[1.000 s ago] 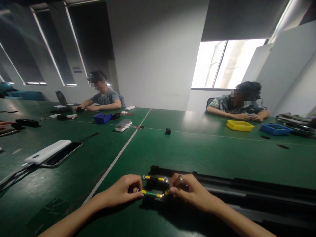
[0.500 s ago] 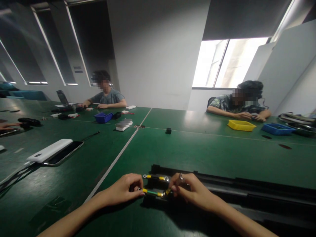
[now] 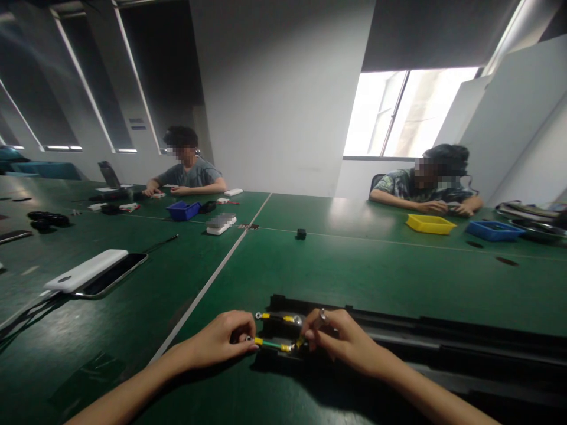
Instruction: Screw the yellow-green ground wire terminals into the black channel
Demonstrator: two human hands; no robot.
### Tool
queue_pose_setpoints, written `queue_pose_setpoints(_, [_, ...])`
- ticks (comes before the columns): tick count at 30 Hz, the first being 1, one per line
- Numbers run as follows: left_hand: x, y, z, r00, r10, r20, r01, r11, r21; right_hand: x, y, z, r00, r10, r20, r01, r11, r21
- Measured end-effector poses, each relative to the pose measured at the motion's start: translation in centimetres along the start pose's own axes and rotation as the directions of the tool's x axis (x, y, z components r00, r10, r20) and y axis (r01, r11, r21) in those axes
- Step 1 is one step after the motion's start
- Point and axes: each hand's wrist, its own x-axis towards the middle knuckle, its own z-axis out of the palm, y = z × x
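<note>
A short green wire [image 3: 272, 345] with yellow sleeves at both ends lies over the left end of a long black rail [image 3: 443, 348] on the green table. My left hand [image 3: 219, 340] pinches the wire's left end. My right hand [image 3: 339, 339] is closed at the wire's right end and grips a small metal screw [image 3: 323, 317] that sticks up between its fingers. A second yellow-sleeved wire [image 3: 278, 318] with ring terminals lies just behind, on the rail.
A white power bank [image 3: 85, 271] and a phone [image 3: 110, 275] lie at left. A small black part [image 3: 301, 234] sits mid-table. Two people work at the far side, with a blue tray [image 3: 183, 211], a yellow tray [image 3: 430, 224] and another blue tray [image 3: 495, 230].
My hands stay at the wire, barely shifting. A hand that rested at the far left edge of the table has gone out of view.
</note>
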Motion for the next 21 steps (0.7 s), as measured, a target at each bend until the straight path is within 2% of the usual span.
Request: queue_pose_setpoints(21, [0.05,-0.05,0.05,1.0,-0.005,0.001,0.005,1.0,-0.026,0.13,0.06,-0.1,0.998,0.06,0.023,-0.06,0.998,0.035])
